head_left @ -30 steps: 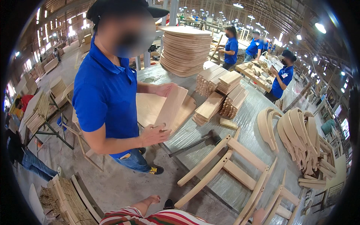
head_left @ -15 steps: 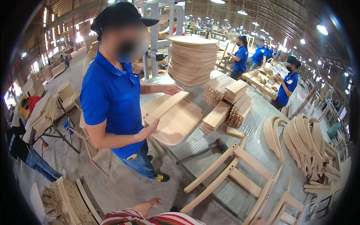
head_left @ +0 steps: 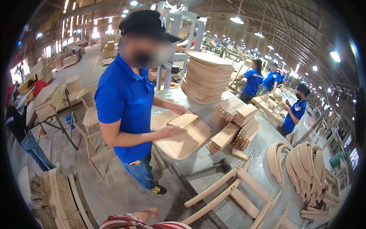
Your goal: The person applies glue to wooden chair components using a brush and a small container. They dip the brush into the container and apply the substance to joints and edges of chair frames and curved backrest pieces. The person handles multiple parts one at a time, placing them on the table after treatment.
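At the lower edge my left hand hangs loosely past the striped clothing, fingers partly showing and nothing visible in it. My right hand is out of view. On the table to my right, closest to me, lies a wooden chair frame, with two long legs pointing left. Beyond it rests a dark-headed mallet. Facing the table, a co-worker in a blue shirt holds a short wooden board in both hands above a chair seat panel.
A tall stack of seat panels stands on the plastic-covered table, near bundled wooden slats. Curved chair parts are piled at right. Wooden pieces stand at lower left. Other workers are farther back.
My view has shifted, and the scene sits farther right. The co-worker's board has turned and lowered toward the seat panel. My right hand's fingertips, faintly at the lower edge before, are gone.
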Demonstrator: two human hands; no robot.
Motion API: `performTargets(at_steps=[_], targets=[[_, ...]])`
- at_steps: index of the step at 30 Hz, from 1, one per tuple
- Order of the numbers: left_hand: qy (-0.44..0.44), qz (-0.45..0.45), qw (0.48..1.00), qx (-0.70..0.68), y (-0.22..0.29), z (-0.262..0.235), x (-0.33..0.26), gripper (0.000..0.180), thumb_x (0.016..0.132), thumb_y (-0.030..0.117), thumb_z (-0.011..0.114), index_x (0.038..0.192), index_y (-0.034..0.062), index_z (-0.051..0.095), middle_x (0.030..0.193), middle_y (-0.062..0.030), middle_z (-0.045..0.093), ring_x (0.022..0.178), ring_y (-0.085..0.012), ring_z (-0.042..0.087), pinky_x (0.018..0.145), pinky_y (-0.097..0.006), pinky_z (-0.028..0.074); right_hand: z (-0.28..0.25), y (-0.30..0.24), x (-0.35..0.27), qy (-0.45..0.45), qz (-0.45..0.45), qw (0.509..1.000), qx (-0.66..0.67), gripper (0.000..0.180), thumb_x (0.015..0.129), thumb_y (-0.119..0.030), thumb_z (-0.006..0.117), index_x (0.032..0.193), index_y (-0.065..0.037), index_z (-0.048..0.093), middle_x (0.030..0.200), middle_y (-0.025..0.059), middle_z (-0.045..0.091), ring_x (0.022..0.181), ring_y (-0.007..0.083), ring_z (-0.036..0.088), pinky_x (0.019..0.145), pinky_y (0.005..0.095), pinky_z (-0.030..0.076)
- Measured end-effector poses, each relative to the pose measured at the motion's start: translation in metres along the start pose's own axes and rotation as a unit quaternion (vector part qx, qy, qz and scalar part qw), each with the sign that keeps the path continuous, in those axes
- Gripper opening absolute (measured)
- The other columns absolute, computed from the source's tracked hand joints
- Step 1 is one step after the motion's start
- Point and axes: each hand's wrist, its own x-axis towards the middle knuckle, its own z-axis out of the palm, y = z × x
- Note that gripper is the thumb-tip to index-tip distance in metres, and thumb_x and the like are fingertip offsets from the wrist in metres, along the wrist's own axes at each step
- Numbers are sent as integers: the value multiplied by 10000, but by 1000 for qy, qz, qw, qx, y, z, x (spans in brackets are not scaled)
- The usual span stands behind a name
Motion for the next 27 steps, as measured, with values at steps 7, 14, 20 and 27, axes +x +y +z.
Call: performTargets(at_steps=[7, 14, 20, 27], targets=[[-7, 26, 1000, 1, 0, 15, 9, 310, 786, 262, 478, 986, 96, 647, 980, -172, 650, 944, -358, 616, 795, -445, 478, -15, -26, 0, 6, -21, 1000, 4, 416, 817, -355, 628, 1108, -58, 626, 938, 183, 671, 831, 313, 667, 698, 433, 535], [-1, 46, 998, 42, 1, 13, 10, 291, 767, 237, 483, 934, 71, 655, 934, -188, 645, 872, -367, 621, 746, -447, 485, -22, -28, 4, 4, -26, 1000, 1, 404, 819, -347, 624, 1095, -53, 629, 939, 187, 669, 839, 317, 662, 706, 431, 531], [-14, 34, 999, 14, 1, 6, 7, 313, 775, 230, 491, 986, 78, 665, 1007, -185, 641, 940, -361, 616, 795, -445, 488, -20, -24, 1, 5, -20, 1000, 10, 394, 821, -341, 621, 1085, -48, 631, 941, 190, 667, 845, 321, 658, 713, 430, 527], [12, 63, 998, 14, -6, 6, 5, 282, 784, 227, 487, 954, 70, 649, 964, -191, 644, 873, -373, 617, 745, -445, 482, -20, -12, -3, 11, -14, 1000, 15, 382, 823, -333, 617, 1073, -43, 633, 942, 194, 664, 852, 325, 653, 720, 429, 523]])
